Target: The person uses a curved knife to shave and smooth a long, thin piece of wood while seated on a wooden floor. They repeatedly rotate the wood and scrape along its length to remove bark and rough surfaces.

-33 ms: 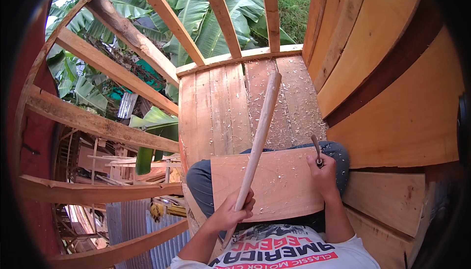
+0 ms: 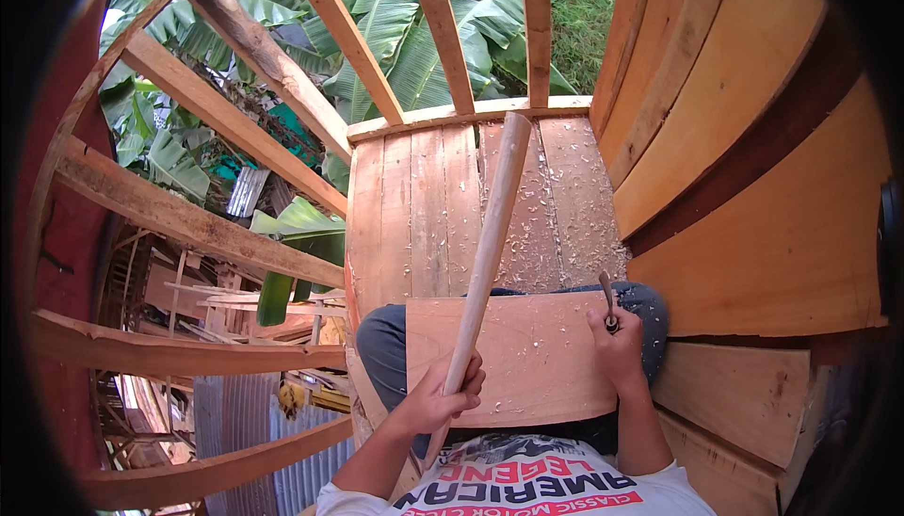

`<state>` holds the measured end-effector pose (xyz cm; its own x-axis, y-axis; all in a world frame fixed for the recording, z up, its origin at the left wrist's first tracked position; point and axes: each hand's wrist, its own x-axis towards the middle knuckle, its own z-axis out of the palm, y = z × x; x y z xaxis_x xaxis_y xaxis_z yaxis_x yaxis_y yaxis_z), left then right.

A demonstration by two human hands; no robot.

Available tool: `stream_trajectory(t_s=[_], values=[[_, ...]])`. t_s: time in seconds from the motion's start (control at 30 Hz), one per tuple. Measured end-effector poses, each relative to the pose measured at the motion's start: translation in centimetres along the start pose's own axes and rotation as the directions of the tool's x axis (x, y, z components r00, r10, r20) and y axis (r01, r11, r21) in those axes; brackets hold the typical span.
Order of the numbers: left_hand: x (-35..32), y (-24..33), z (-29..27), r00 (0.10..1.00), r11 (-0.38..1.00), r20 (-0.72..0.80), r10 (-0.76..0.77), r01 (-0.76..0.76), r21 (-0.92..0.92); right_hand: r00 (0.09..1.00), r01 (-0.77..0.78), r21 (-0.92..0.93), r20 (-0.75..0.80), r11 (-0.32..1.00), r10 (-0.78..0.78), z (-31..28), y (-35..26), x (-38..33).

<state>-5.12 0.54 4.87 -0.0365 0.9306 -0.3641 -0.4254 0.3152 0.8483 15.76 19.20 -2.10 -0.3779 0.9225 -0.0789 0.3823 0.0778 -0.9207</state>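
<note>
Gripping a stick (image 2: pixel 490 233) in the left hand (image 2: pixel 438 401) and a blade (image 2: pixel 610 307) in the right hand (image 2: pixel 618 345), with chips (image 2: pixel 576 193) already cut and maybe more left.

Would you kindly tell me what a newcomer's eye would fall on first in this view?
Probably the long wooden pole, gripped in the left hand and slanting up through the middle of the view. Next might come the slim metal-bladed tool in the right hand, at the right end of the flat wooden board. Beyond, pale shavings litter the plank floor, and large green leaves spread outside.
</note>
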Motion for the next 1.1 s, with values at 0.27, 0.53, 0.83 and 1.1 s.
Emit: stream_trajectory(t_s=[0.27, 0.53, 0.83, 1.1], values=[[4.4, 6.7, 0.9, 0.761, 0.722, -0.208, 0.614, -0.648, -0.241, 0.991, -0.014, 0.082, 0.134, 0.997, 0.003, -0.2, 2.7, -1.6], [7.3, 4.7, 2.5, 0.513, 0.534, -0.388, 0.766, -0.843, -0.060, 0.982, -0.179, 0.500, 0.140, 0.848, 0.125, -3.2, -0.7, -1.6], [8.6, -0.4, 6.8, 0.664, 0.722, -0.398, 0.633, -0.692, -0.006, 0.986, -0.096, 0.860, 0.151, 0.502, -0.071, 0.1, -5.8, -0.8], [9.6, -3.7, 8.8, 0.863, 0.840, -0.259, 0.433, -0.491, -0.231, 0.997, -0.079, 0.828, 0.061, 0.555, 0.051, 1.5, -6.6, 0.9]])
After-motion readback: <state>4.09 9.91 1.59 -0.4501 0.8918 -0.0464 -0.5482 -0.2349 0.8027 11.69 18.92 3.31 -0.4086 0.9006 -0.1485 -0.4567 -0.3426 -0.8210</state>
